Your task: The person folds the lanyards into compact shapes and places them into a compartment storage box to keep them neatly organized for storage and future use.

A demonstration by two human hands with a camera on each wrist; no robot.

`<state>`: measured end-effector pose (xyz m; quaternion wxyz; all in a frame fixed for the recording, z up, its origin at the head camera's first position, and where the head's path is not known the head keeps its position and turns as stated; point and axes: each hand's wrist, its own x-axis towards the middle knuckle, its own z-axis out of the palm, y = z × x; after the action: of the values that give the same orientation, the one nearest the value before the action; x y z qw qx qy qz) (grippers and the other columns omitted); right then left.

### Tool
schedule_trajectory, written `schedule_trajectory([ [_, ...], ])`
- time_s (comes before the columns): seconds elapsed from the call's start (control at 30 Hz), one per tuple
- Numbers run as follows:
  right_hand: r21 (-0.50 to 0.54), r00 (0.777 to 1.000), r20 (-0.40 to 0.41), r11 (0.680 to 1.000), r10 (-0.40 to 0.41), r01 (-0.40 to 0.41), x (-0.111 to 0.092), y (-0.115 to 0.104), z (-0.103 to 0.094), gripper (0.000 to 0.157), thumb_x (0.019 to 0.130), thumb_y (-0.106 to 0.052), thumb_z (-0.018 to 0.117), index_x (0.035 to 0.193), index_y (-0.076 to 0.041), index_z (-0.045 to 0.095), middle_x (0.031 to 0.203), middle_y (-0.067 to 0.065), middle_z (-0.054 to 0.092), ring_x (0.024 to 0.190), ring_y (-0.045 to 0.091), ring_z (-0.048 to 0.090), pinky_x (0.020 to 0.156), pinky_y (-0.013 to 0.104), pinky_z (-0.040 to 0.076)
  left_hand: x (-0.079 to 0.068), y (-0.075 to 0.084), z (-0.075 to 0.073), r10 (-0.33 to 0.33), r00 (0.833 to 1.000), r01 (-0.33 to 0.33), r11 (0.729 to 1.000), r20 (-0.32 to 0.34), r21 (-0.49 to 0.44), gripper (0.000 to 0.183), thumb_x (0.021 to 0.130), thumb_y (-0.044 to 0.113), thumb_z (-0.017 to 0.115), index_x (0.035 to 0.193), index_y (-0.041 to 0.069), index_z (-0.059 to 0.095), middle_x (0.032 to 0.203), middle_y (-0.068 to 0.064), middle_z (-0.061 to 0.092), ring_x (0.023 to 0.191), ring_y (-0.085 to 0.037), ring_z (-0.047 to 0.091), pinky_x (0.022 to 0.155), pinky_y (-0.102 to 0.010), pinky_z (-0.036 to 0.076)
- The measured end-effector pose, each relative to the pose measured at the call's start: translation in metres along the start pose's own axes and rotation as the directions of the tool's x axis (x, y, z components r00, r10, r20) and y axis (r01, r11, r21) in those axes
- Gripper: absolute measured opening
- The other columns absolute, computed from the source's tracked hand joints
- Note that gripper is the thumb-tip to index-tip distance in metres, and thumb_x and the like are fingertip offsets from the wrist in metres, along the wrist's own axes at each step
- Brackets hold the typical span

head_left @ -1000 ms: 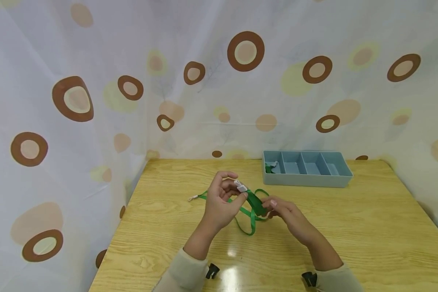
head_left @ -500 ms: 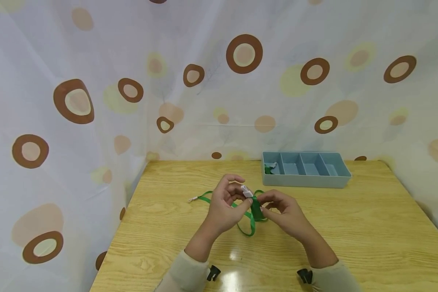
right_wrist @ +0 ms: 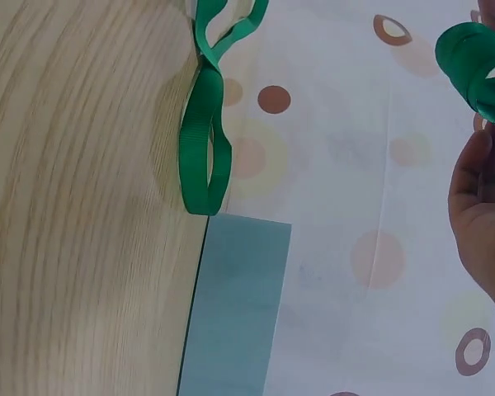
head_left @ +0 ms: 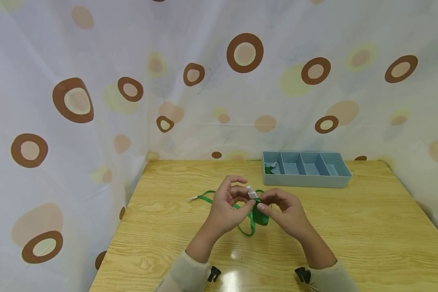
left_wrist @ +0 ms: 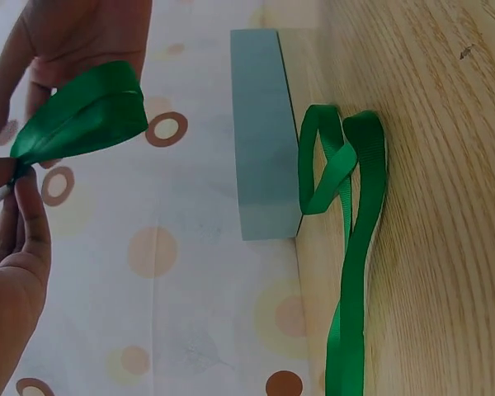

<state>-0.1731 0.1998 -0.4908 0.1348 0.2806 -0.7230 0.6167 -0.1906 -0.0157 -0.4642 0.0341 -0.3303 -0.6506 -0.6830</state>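
Note:
A folded green lanyard with a white plastic clip hangs between the two hands above the table. My left hand pinches it just below the clip, forefinger raised. My right hand pinches the top of the green bundle from the other side, thumb close to the left thumb. In the left wrist view the bundle's loops fan out from the pinched neck; in the right wrist view they form an open roll. Below the hands, another green lanyard lies loosely looped, its white-tipped end to the left.
At the back right of the wooden table stands a blue-grey tray with several compartments. Its leftmost compartment holds a green lanyard with a white clip. A patterned curtain rises behind the table and along its sides.
My right hand has come in to the left and up, from the bundle's lower end to its top beside the clip. The left hand has shifted slightly right with the clip.

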Motion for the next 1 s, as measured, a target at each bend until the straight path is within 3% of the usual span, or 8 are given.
schedule_trajectory([
  [0.23,-0.001,0.999,-0.028,0.999,0.035,-0.035,-0.0005,0.0001,-0.0003,0.02,0.093,0.016,0.069,0.105,0.001,0.073,0.107,-0.01,0.075,0.094,0.007,0.073,0.083,0.023,0.06,-0.0002,0.0001,0.0003,-0.04,0.999,0.04,0.999,0.004,-0.002,0.049,0.094,-0.008,0.072,0.137,0.007,0.055,0.11,-0.024,0.077,0.095,-0.012,0.074,0.088,-0.035,0.065],
  [0.47,-0.015,0.996,-0.048,0.997,0.072,-0.073,0.0002,-0.0023,-0.0007,0.018,0.094,0.013,0.07,0.106,-0.001,0.074,0.103,-0.01,0.075,0.093,0.007,0.074,0.086,0.023,0.06,0.0005,-0.0005,0.0001,-0.046,0.999,0.046,0.999,0.013,0.016,0.062,0.094,-0.009,0.072,0.149,0.011,0.053,0.11,-0.024,0.077,0.096,-0.012,0.076,0.089,-0.037,0.066],
  [0.7,-0.048,0.995,-0.072,0.996,0.071,-0.074,-0.0002,-0.0022,0.0003,0.017,0.096,0.011,0.07,0.105,-0.002,0.076,0.099,-0.008,0.075,0.089,0.007,0.072,0.084,0.022,0.059,-0.0002,-0.0021,0.0005,-0.077,0.997,0.076,0.997,0.019,0.021,0.068,0.097,-0.006,0.071,0.157,0.017,0.049,0.116,-0.021,0.078,0.101,-0.015,0.077,0.093,-0.037,0.065],
  [1.0,-0.103,0.992,-0.124,0.994,0.024,-0.037,-0.0005,-0.0028,0.0042,0.017,0.094,0.013,0.072,0.101,-0.003,0.077,0.092,0.001,0.075,0.083,0.008,0.067,0.077,0.021,0.058,0.0003,-0.0035,0.0016,-0.088,0.996,0.087,0.995,0.019,0.054,0.058,0.102,0.001,0.069,0.155,0.017,0.05,0.118,-0.018,0.078,0.103,-0.018,0.076,0.093,-0.036,0.064],
])
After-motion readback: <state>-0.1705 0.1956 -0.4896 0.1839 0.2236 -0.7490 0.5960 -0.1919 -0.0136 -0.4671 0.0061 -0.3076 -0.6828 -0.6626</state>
